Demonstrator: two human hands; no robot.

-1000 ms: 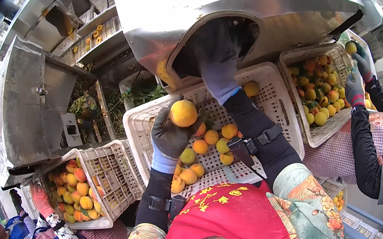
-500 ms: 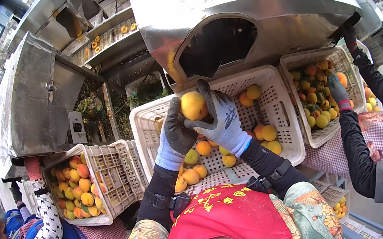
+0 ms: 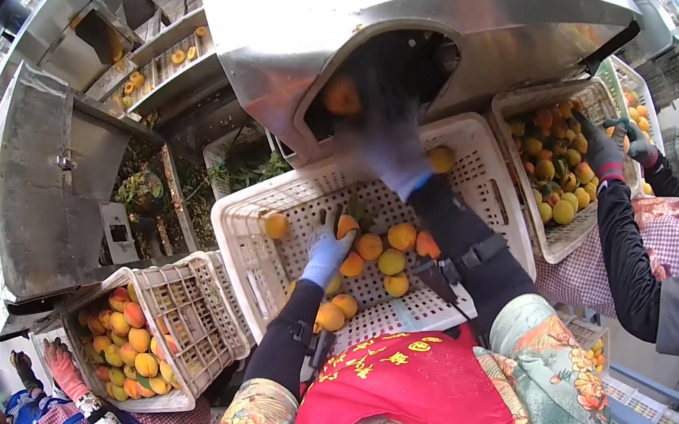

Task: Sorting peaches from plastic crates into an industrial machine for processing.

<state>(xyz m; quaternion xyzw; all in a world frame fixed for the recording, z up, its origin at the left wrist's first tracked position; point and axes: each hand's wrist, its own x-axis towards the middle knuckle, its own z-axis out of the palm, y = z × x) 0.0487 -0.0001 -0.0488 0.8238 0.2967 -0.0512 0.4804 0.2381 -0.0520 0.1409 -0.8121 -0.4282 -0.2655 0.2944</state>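
Note:
My right hand (image 3: 387, 131), in a blue and dark work glove, is at the dark opening (image 3: 415, 61) of a metal machine. Motion smears its fingers. An orange-yellow peach (image 3: 342, 96) shows just left of them, inside the opening; whether they still grip it cannot be made out. Down in the white plastic crate (image 3: 256, 239) before me, my left hand (image 3: 327, 250), gloved alike, has its fingers curled against a peach (image 3: 347, 227). Several loose peaches (image 3: 391, 262) lie near it on the crate's slotted bottom, and one peach (image 3: 440, 159) sits near the far side.
A crate of peaches (image 3: 128, 343) stands at the lower left, with a co-worker's pink-gloved hand (image 3: 64, 368) beside it. At the right, another co-worker's gloved hand (image 3: 601, 152) is over a second full crate (image 3: 558, 245). Metal machinery (image 3: 46, 177) fills the left.
My hands have parted. The right went up and away to the machine opening along with the peach; the left dropped to the peaches in the crate. The right co-worker's hand shifted.

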